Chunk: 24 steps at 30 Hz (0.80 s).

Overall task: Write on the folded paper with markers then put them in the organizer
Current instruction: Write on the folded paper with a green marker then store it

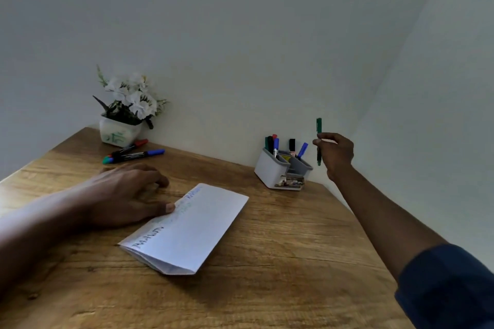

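A folded white paper (191,230) with writing along its left edge lies in the middle of the wooden table (280,262). My left hand (128,192) rests flat on the table, its thumb touching the paper's left edge. My right hand (335,155) is raised at the right and pinches a green marker (319,125) held upright, just right of the grey organizer (278,171). Several markers stand in the organizer. Two markers (133,153) lie on the table at the back left.
A white pot of white flowers (125,115) stands at the back left corner against the wall. The organizer sits near the table's right back edge. Walls close off the back and right.
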{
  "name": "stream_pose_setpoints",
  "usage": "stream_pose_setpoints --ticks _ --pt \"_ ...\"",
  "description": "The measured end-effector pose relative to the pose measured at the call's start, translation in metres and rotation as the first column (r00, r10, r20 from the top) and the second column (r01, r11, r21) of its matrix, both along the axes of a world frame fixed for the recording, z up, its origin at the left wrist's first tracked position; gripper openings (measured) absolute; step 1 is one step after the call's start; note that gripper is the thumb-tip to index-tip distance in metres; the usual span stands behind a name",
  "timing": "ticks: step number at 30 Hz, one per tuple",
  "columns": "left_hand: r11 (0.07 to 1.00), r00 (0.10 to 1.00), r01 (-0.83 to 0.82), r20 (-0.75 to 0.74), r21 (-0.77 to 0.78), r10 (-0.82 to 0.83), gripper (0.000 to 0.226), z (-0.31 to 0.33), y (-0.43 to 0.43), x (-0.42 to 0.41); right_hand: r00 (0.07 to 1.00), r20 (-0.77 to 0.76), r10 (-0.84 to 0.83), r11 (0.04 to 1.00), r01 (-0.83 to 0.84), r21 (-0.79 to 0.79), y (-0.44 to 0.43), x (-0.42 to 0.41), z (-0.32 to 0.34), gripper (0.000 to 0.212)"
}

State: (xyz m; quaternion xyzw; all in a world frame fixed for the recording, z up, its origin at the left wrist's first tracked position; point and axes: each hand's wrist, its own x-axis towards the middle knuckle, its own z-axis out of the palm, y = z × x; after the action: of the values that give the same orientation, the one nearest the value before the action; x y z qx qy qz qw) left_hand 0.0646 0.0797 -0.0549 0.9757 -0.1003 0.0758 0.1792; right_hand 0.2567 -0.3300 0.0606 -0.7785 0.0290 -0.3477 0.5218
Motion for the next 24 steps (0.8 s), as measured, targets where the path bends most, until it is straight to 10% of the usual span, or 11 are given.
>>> stream_pose_setpoints --ticks 13,19,24 --pt "1.0 0.989 -0.025 0.143 -0.008 0.026 0.069 -0.032 0.02 0.036 0.99 0.141 -0.001 0.935 0.051 -0.352 0.0 0.037 -0.021 0.078" --pt "0.998 0.947 0.057 0.317 -0.013 -0.05 0.055 -0.029 0.01 0.024 0.992 0.126 -0.004 0.91 0.056 -0.411 -0.003 0.049 -0.027 0.072" --pt "0.995 0.952 0.084 0.299 -0.055 -0.064 0.059 -0.026 0.01 0.021 0.998 -0.05 -0.027 0.771 -0.011 -0.636 -0.004 0.051 -0.039 0.025"
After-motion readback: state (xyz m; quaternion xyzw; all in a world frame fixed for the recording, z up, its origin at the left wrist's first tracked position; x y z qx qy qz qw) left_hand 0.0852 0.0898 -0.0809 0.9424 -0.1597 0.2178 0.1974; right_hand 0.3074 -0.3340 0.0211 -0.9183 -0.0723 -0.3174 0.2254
